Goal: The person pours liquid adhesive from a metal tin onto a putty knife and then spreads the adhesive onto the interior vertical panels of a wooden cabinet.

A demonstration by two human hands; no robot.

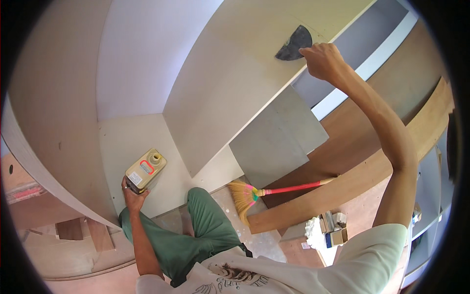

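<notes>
My left hand (134, 196) is closed around the lower end of a cream rectangular can (155, 169) with an uncapped round spout and labels on its face. The can is tilted over the pale floor panel (120, 132) of a cabinet. At the upper right, my right hand (323, 60) grips the edge of a dark grey half-round piece (295, 45), like a disc folded or cut in half. That piece lies against the pale upright panel (235, 73) or just over it; I cannot tell whether it touches.
A straw broom (241, 198) with a red handle lies to the right of my knees. Close by are grey boards (274, 142) and a long brown plank (313, 193). Small boxes (337, 230) sit behind it. A curved pale panel edge (46, 171) stands at my left.
</notes>
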